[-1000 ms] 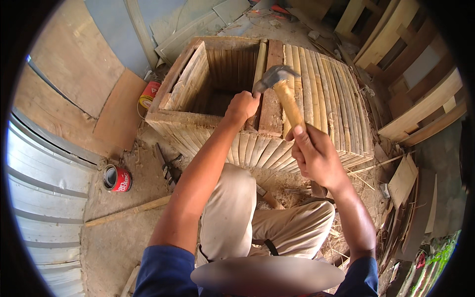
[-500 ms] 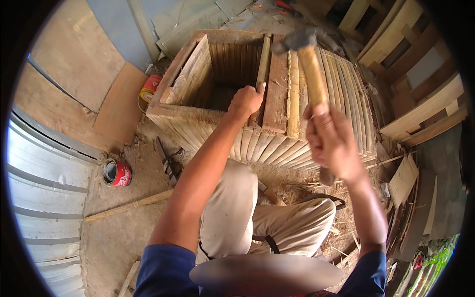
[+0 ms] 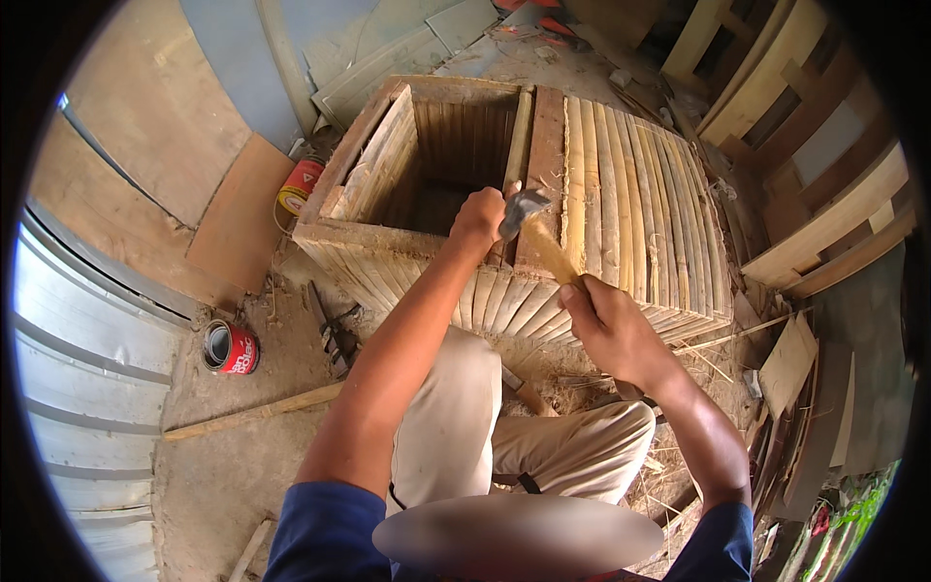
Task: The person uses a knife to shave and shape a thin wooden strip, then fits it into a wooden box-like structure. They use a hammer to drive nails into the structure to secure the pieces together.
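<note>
A large box [image 3: 364,233] of bamboo slats on a wooden frame lies in front of me, with a square opening at its left. My left hand [image 3: 480,215] is closed at the right edge of that opening, gripping a bamboo strip [image 3: 521,131]; whether a nail is also between the fingers is hidden. Wrapped round the wooden handle of a claw hammer [image 3: 551,250] is my right hand [image 3: 611,325]. The hammer's metal head is down at the strip, right beside my left fingers. A brown board [image 3: 545,145] runs along the strip's right side.
Red cans [image 3: 233,347] stand on the floor at the left, one of them beside the box. Below the box lie a long wooden stick [image 3: 257,412], tools and shavings. Slatted wooden panels [image 3: 824,233] lean at the right; corrugated metal sheeting [image 3: 92,388] lines the left.
The hammer has swung down and left from its raised position, to the strip beside my left hand. My left hand has stayed at nearly the same place on the strip.
</note>
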### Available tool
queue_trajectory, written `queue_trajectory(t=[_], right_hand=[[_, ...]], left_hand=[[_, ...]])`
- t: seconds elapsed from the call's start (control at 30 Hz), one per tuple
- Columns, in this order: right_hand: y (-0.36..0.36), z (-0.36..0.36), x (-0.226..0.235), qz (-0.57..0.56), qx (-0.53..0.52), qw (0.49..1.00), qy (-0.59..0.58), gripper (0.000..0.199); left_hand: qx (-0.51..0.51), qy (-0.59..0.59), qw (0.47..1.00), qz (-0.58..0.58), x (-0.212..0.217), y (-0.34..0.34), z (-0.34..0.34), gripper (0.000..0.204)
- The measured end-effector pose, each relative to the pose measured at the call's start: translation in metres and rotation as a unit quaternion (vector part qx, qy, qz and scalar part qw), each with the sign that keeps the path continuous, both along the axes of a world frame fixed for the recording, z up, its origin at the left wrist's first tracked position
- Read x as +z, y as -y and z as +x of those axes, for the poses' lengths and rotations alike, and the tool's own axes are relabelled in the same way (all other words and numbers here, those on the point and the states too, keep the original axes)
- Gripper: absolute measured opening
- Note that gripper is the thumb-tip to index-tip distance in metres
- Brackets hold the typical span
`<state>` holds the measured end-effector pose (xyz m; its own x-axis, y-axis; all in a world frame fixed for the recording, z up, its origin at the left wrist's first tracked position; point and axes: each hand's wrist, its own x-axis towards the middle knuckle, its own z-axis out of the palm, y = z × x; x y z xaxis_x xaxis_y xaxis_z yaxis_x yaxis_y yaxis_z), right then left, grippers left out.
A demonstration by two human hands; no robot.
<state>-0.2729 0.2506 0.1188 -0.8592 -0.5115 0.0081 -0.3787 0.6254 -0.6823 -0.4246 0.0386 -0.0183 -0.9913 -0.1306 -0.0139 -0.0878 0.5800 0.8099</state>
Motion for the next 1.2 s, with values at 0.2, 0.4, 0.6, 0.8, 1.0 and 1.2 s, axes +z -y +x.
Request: queue_trajectory(t=[0.2, 0.4, 0.6, 0.8, 1.0, 1.2], right_hand=[[-0.002, 0.007, -0.003, -0.065, -0.012, 0.998, 0.024, 0.027], [-0.008, 0.0, 0.011, -0.083, -0.035, 0.992, 0.093, 0.039], [0.005, 0.006, -0.006, -0.139, -0.025, 0.99, 0.027, 0.038], [-0.013, 0.014, 0.024, -0.182, -0.069, 0.973, 0.123, 0.04], [0.003, 0.017, 0.013, -0.19, -0.029, 0.981, 0.0, 0.041], [-0.018, 0.009, 0.025, -0.144, -0.025, 0.987, 0.063, 0.038]], left_hand=[[-0.012, 0.011, 0.993, -0.114, -0.007, -0.004, -0.012, 0.053], [0.014, 0.021, 0.996, -0.085, 0.008, -0.005, -0.003, 0.068], [0.044, 0.011, 0.998, -0.038, 0.015, -0.006, 0.005, 0.078], [0.024, 0.046, 0.999, -0.017, 0.01, 0.001, -0.001, 0.077], [-0.003, 0.062, 0.998, -0.004, 0.006, 0.003, -0.001, 0.077], [0.01, 0.041, 0.999, 0.013, 0.001, 0.002, -0.007, 0.078]])
